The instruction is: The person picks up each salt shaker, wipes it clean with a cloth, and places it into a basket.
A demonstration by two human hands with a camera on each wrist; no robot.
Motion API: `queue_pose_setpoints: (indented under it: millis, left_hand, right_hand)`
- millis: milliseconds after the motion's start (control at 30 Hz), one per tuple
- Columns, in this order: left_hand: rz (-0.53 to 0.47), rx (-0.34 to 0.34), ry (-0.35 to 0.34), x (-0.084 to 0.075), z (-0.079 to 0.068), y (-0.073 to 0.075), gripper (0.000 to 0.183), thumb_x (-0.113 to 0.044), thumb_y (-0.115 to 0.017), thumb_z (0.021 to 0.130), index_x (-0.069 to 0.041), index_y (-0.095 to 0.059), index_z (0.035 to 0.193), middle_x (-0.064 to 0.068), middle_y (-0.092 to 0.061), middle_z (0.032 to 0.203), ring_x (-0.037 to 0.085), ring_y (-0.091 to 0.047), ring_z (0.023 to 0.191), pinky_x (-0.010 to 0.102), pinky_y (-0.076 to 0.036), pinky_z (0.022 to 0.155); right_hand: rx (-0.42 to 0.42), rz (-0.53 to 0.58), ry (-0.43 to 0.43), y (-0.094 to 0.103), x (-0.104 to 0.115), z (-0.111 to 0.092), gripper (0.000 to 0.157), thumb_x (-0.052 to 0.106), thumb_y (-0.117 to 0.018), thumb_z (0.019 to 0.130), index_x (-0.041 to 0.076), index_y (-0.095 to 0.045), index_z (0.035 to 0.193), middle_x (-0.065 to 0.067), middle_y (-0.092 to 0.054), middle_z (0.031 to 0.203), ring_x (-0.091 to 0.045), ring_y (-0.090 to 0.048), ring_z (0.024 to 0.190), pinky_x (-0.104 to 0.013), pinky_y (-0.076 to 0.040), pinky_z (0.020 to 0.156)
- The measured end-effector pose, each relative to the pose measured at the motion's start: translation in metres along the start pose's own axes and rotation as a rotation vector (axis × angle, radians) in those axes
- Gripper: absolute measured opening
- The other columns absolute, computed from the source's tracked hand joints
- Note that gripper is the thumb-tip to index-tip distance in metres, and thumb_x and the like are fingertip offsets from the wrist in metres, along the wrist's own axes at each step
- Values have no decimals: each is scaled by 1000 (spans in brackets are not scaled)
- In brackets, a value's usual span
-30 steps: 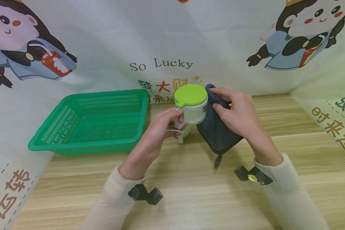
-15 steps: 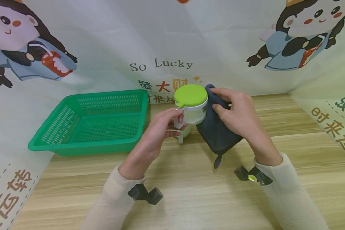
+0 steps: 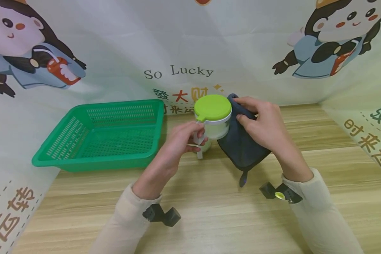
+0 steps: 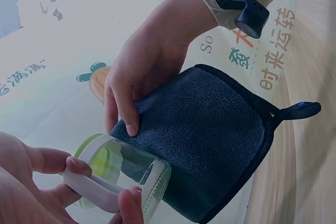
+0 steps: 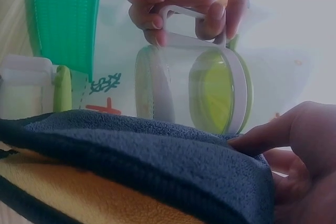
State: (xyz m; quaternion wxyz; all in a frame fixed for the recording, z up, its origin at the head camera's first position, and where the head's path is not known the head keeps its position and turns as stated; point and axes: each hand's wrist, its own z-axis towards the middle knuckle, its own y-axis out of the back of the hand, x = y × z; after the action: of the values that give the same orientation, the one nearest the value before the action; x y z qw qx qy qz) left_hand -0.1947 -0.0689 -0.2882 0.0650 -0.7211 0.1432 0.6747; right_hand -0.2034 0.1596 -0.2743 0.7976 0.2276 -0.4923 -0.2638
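Observation:
My left hand point(image 3: 179, 143) grips the white handle of a clear seasoning jar point(image 3: 217, 130) with a bright green lid point(image 3: 213, 107). The jar is upright and raised above the table. In my right hand point(image 3: 266, 123), thumb and fingers pinch the top of a folded dark blue cleaning cloth point(image 3: 241, 150), which hangs against the jar's right side. Its orange inner face point(image 5: 94, 187) shows in the right wrist view. A loop dangles from the cloth's lower corner. Beneath the raised jar is a second jar point(image 5: 23, 90), mostly hidden in the head view, also with a green lid.
A green plastic basket point(image 3: 98, 164) stands on the wooden table point(image 3: 209, 215) to the left. Behind everything hangs a white printed backdrop point(image 3: 241, 46), with another printed side on the right.
Both hands keep their holds. The jar and cloth have shifted very slightly right and down in the head view over the last half second.

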Motion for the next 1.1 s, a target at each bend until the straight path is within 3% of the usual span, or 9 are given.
queue_pose_setpoints:
  millis: [433,833,1100]
  left_hand:
    - [-44,5,-11,5,7,2,31,-32,-48,108,-11,-53,85,6,-62,94,22,-60,92,35,-52,84]
    - [-79,-27,14,5,7,1,32,-33,-50,108,-12,-55,85,7,-62,94,21,-60,89,32,-53,80]
    - [-63,-28,22,4,5,-1,30,-32,-51,107,-13,-56,85,4,-62,91,19,-60,86,33,-53,80]
  right_hand:
    - [3,-62,19,-4,6,-3,45,7,-65,96,12,-64,140,-17,-73,127,-37,-71,114,-48,-57,83]
    - [-5,-82,61,-10,8,-6,44,6,-67,95,10,-66,138,-17,-74,123,-37,-73,110,-49,-57,84]
    - [0,-74,60,-8,6,-4,43,6,-66,95,11,-66,138,-16,-74,123,-36,-73,109,-41,-53,77]
